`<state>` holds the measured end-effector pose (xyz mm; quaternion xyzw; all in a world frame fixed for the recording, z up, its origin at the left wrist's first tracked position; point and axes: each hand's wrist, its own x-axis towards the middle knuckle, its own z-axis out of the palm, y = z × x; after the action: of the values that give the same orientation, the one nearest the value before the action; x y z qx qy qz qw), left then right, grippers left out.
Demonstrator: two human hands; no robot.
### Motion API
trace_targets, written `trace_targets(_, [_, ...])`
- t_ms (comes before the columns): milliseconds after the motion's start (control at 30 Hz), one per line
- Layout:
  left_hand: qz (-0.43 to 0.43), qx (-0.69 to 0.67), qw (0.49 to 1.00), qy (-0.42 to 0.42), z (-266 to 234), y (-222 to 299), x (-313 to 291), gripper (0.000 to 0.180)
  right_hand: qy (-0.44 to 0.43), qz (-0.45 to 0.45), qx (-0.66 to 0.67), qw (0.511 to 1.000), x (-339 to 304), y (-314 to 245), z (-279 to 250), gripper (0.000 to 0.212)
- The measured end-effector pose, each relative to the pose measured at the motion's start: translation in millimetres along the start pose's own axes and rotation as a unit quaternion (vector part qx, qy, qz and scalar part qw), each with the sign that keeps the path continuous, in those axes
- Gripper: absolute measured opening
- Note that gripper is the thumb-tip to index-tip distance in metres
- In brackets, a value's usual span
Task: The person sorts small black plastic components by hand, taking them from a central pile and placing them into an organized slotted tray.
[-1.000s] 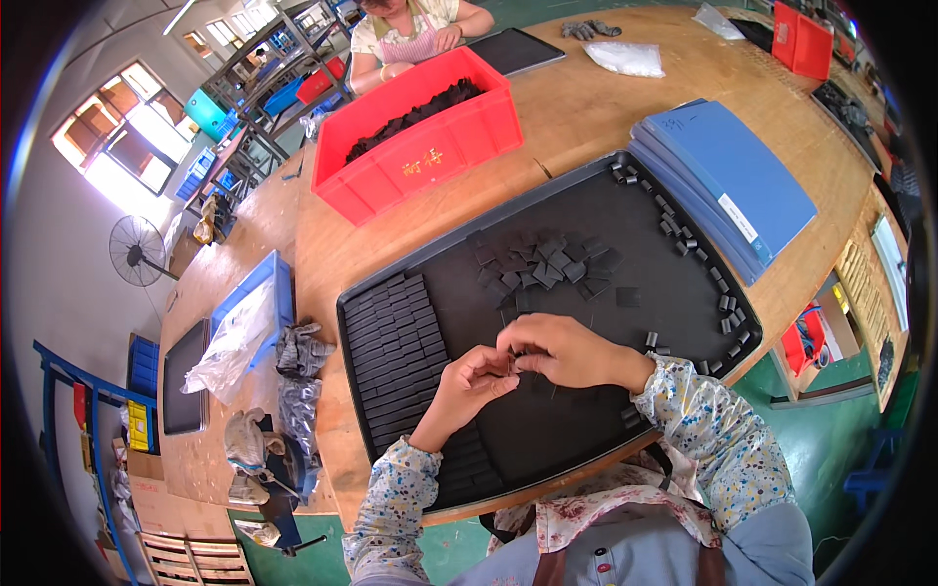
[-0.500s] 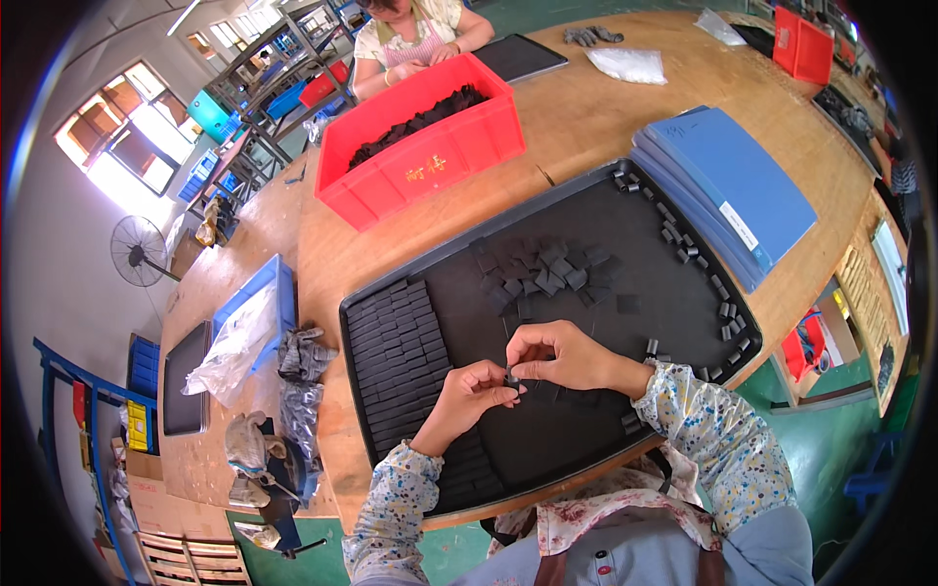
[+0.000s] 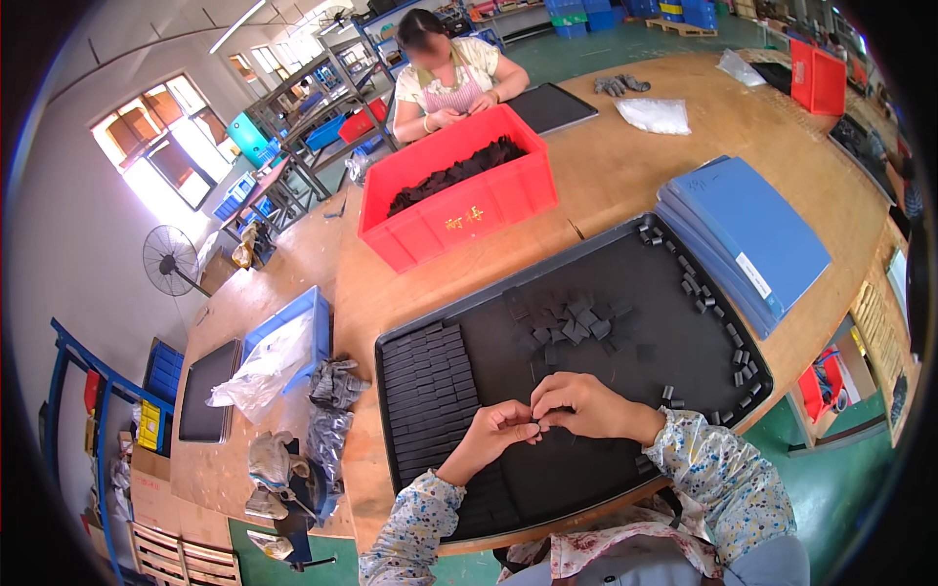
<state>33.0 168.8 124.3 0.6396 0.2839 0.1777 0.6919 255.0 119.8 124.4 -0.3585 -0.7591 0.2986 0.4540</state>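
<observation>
My left hand (image 3: 494, 439) and my right hand (image 3: 588, 404) meet over the near part of a large black tray (image 3: 576, 481). Their fingertips pinch together on a small dark piece (image 3: 540, 427), mostly hidden by the fingers. Left of my hands, tightly packed rows of small black blocks (image 3: 425, 376) fill that side of the tray. Beyond my fingers lies a loose heap of thin black square pieces (image 3: 581, 322). Short dark cylinders (image 3: 696, 285) are scattered along the tray's right side, and a few lie close to my right wrist.
Behind the tray stands a red bin (image 3: 464, 223) full of black pieces. A co-worker (image 3: 454, 83) sits beyond it. Blue folders (image 3: 747, 230) are stacked to the right. At left are a blue crate (image 3: 320, 332) with plastic bags, dark gloves (image 3: 337, 386) and another black tray (image 3: 207, 396).
The view has tilted up, so the table sits lower and further right in the picture. My hands stay pinched together over the tray, and the small piece shows less between the fingers.
</observation>
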Motion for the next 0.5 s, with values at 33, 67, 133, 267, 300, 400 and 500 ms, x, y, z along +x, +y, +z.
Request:
trace_targets(33, [-0.009,0.003,1.0,0.0,0.8,1.5,-0.5,0.015,0.002,0.006,-0.005,1.0,-0.2,-1.5,0.0,0.016])
trace_targets(67, [-0.006,0.007,1.0,0.003,1.6,4.0,-1.4,0.016,0.003,0.004,-0.006,1.0,0.2,-2.1,0.0,0.016])
trace_targets(133, [-0.001,0.002,1.0,0.01,-0.1,9.7,-3.2,0.018,0.022,0.003,0.015,1.0,4.4,-5.5,-0.8,0.022])
trace_targets(267, [0.057,0.04,0.993,0.094,-14.2,24.1,-0.8,0.026,-0.05,0.052,-0.048,0.996,7.5,-12.4,-20.6,0.037])
trace_targets(300, [0.068,0.048,0.989,0.126,-19.7,32.5,5.0,0.027,-0.046,0.054,-0.052,0.996,3.7,-8.3,-25.7,0.037])
trace_targets(400, [0.108,0.121,0.971,0.178,-63.1,40.0,32.3,0.03,-0.184,-0.032,-0.127,0.974,-6.5,6.8,-26.7,0.034])
trace_targets(500, [0.139,0.38,0.881,0.248,-126.3,39.1,61.9,0.032,-0.204,-0.041,-0.168,0.964,-3.2,-1.1,-23.8,0.034])
